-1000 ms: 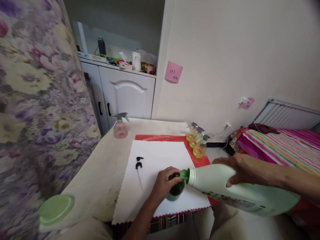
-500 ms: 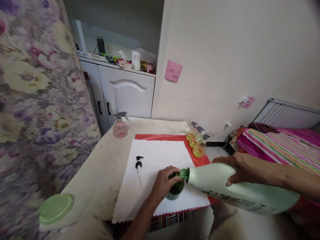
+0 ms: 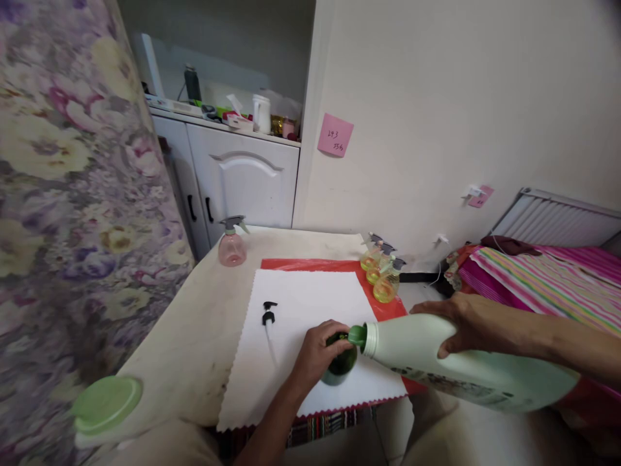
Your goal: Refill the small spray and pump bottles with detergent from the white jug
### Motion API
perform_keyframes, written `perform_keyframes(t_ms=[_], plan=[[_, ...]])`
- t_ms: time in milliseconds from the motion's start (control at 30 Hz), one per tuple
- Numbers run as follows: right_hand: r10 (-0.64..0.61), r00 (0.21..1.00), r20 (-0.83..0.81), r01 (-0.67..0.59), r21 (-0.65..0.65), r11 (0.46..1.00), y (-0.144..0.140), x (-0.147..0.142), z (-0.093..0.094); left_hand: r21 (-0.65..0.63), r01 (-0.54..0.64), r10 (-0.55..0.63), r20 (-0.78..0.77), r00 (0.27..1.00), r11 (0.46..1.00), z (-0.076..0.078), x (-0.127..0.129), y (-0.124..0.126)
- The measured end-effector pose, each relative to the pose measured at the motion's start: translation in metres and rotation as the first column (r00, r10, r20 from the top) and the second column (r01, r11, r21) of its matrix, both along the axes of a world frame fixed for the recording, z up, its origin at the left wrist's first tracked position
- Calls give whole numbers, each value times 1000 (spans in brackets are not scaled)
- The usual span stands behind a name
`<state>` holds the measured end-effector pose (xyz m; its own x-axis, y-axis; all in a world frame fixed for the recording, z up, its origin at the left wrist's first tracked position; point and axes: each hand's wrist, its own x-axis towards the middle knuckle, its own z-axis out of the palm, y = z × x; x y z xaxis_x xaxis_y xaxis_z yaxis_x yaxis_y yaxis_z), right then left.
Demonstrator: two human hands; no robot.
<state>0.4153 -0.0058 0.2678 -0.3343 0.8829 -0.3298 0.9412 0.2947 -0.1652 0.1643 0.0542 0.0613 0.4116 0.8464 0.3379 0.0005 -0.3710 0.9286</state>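
Now the left hand (image 3: 317, 353) has its fingers closed around the small dark green bottle (image 3: 339, 366) on the white cloth (image 3: 301, 304). The right hand (image 3: 466, 323) grips the big pale bottle (image 3: 456, 366), lying almost horizontal, spout (image 3: 358, 335) probably touching the small bottle's mouth.

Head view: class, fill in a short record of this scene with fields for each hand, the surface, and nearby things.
left hand: left hand grips a small dark green bottle standing on the white sheet
right hand: right hand holds a big pale jug, tipped, its green spout at the bottle's mouth
surface: table, red mat under the sheet
loose part: black pump head on the sheet
nearby: pink sprayer; three yellow sprayers; green lid
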Motion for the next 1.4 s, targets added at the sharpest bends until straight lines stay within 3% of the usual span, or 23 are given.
perform_keyframes(t_ms=[600, 1400], plan=[[-30, 999, 31, 31, -23, 999, -3, -7, 6, 0, -4, 4, 10, 1000, 1000, 0, 1, 0], [-20, 999, 33, 19, 4, 1000, 0, 1, -1, 7, 2, -2, 6, 1000, 1000, 2, 1, 0]])
